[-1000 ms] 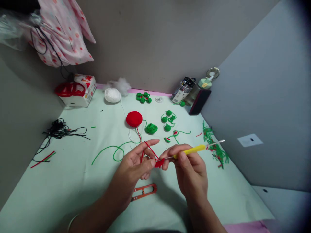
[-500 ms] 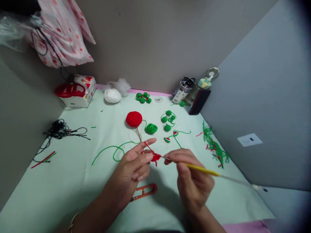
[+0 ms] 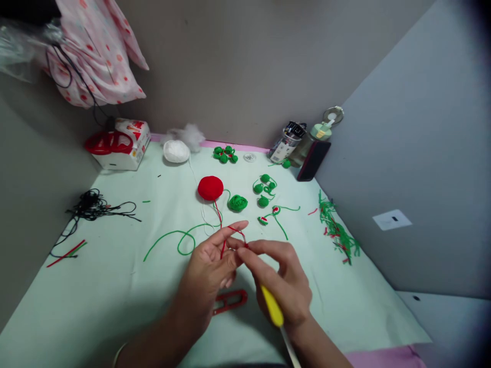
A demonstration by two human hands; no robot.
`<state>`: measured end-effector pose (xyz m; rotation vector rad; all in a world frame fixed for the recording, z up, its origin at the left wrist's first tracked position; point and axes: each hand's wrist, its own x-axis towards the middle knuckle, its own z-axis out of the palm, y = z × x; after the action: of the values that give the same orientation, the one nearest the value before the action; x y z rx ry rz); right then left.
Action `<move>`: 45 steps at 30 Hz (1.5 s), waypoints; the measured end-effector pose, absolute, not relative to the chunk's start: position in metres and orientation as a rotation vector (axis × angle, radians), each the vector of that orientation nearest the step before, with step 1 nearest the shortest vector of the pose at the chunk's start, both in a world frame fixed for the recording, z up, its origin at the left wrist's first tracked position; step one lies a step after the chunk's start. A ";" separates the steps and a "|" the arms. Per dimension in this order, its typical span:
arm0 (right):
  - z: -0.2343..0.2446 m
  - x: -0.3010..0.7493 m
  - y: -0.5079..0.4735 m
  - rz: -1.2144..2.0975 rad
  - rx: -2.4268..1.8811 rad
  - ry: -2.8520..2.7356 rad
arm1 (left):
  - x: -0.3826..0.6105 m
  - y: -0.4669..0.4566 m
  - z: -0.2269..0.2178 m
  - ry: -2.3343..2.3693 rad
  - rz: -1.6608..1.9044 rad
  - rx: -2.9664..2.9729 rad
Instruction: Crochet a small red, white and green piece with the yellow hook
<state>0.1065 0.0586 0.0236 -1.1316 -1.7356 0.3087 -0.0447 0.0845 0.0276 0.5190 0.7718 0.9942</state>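
My right hand [image 3: 284, 281] is closed around a crochet hook [image 3: 272, 305] with a yellow grip, its back end pointing down toward me. My left hand [image 3: 213, 268] pinches a small red crochet piece [image 3: 246, 246], now mostly covered by fingers of both hands. Over the raised left index finger runs red yarn [image 3: 218, 210], coming from a red yarn ball [image 3: 210, 188] beyond the hands. The two hands meet at the fingertips, where the hook's tip is hidden. Partly behind my left forearm lies a red-orange thread snipper [image 3: 231, 301].
Behind the hands are a green yarn ball [image 3: 238, 203], small green crocheted balls [image 3: 263, 201] and a white yarn ball [image 3: 176, 152]. Black cord [image 3: 92, 204] lies left, green and red scraps [image 3: 339, 230] right. A pen cup [image 3: 286, 143], bottle [image 3: 321, 131] and phone [image 3: 313, 161] stand far right.
My right hand has moved left to meet the left fingertips. The hook has swung from pointing rightward to pointing down toward me, and the red piece has become mostly covered.
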 end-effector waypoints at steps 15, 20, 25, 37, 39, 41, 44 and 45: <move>0.030 0.112 0.072 0.909 -0.940 -1.152 | -0.049 0.088 0.028 0.768 1.005 0.513; 0.016 0.108 0.062 0.539 -1.081 -1.549 | -0.041 0.077 0.030 0.847 1.057 0.546; 0.011 0.109 0.061 0.308 -1.062 -1.602 | -0.044 0.083 0.029 0.645 0.894 0.330; 0.026 0.105 0.072 0.932 -0.933 -1.250 | -0.047 0.083 0.027 0.765 1.024 0.630; 0.021 0.104 0.072 0.886 -0.952 -1.273 | -0.045 0.083 0.025 0.740 1.035 0.604; 0.019 0.106 0.074 0.917 -0.952 -1.236 | -0.045 0.083 0.023 0.716 1.035 0.557; 0.018 0.108 0.077 1.005 -0.942 -1.147 | -0.046 0.084 0.022 0.724 1.031 0.516; 0.019 0.108 0.078 1.030 -0.931 -1.115 | -0.047 0.084 0.022 0.732 1.029 0.515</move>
<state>0.1078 0.0776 0.0185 -0.9309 -1.1147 1.0302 -0.0466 0.0843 0.0223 0.5150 0.7325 1.0286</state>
